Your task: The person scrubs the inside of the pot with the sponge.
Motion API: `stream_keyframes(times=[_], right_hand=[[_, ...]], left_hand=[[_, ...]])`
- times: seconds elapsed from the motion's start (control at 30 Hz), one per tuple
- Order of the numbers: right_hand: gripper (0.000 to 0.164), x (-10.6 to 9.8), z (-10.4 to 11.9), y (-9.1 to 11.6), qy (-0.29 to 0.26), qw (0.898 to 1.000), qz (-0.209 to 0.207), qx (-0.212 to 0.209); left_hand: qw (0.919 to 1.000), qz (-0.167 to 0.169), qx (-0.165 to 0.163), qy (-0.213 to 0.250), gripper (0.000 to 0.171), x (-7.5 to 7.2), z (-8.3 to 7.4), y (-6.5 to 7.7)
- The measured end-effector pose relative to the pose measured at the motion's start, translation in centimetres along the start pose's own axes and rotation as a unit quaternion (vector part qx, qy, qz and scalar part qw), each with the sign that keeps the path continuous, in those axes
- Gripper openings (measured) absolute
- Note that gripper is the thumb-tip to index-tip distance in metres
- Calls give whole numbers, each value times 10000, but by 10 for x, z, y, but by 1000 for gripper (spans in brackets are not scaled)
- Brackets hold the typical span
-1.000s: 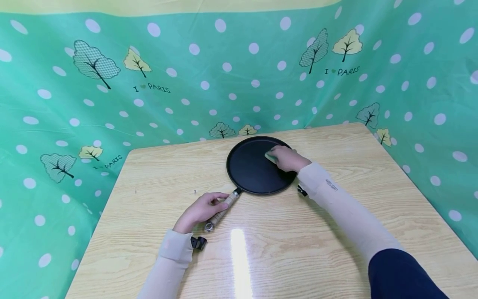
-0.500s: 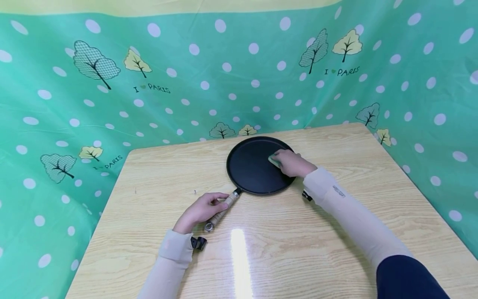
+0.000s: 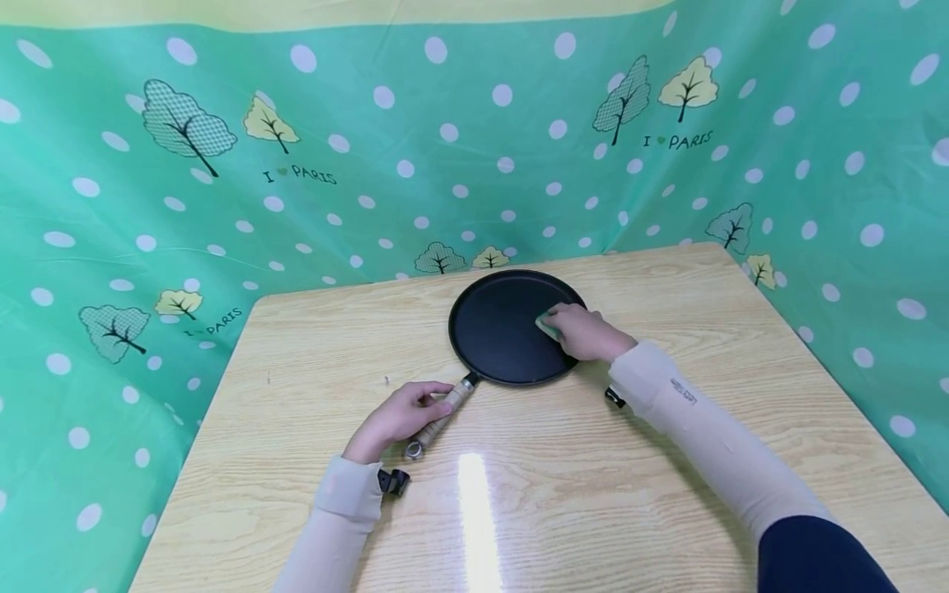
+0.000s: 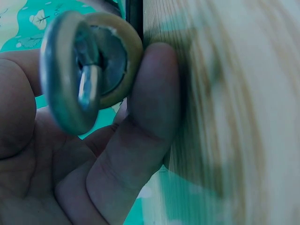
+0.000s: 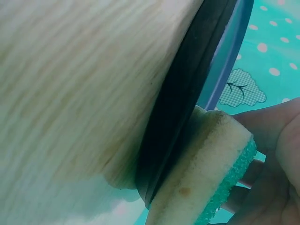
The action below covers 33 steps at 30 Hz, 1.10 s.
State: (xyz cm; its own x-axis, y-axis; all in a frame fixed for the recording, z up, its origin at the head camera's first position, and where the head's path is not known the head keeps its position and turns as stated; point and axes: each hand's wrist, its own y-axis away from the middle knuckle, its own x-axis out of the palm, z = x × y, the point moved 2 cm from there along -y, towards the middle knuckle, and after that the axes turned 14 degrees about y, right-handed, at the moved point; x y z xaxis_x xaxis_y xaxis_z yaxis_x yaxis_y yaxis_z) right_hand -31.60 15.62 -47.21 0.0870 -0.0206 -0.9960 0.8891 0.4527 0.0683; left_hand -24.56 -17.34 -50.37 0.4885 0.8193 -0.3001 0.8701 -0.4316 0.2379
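A round black flat pan point(image 3: 504, 329) lies on the wooden table, its handle point(image 3: 454, 402) pointing toward the near left. My left hand point(image 3: 400, 416) holds that handle between thumb and fingers. Close up in the left wrist view, the handle's end carries a metal hanging ring point(image 4: 70, 75). Over the pan's right side, my right hand point(image 3: 586, 332) grips a sponge point(image 3: 549, 325). Seen from the right wrist, the sponge point(image 5: 201, 173) has a pale foam body and a green scouring layer, and it sits against the pan's rim point(image 5: 173, 108). The fingertips behind the sponge are partly hidden.
The light wooden table point(image 3: 334, 338) reaches under both arms, with a bright light reflection point(image 3: 478, 519) at its near middle. A green dotted curtain point(image 3: 400, 148) hangs behind the table and along both sides.
My right hand has slid with the sponge toward the near right across the pan. The left hand and the pan stay put.
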Motion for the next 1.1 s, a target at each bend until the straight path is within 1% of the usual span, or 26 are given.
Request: stream_keyframes(times=[0.37,0.6,0.9,1.1], right_hand=[[44,3,7,9,108,9998,-79,-120],[43,1,14,15,159,9993,-212,-258],[41,1,23,21,105,9990,-216,-373],[41,4,29,26,110,9990,-215,-374]], left_hand=[[10000,-21,-38,-18,39,0,2,0],[10000,-11,-8,-4,40,0,1,-1],[10000,-45,-27,3,39,-1,1,0],[10000,-36,-9,-15,39,-1,0,1]])
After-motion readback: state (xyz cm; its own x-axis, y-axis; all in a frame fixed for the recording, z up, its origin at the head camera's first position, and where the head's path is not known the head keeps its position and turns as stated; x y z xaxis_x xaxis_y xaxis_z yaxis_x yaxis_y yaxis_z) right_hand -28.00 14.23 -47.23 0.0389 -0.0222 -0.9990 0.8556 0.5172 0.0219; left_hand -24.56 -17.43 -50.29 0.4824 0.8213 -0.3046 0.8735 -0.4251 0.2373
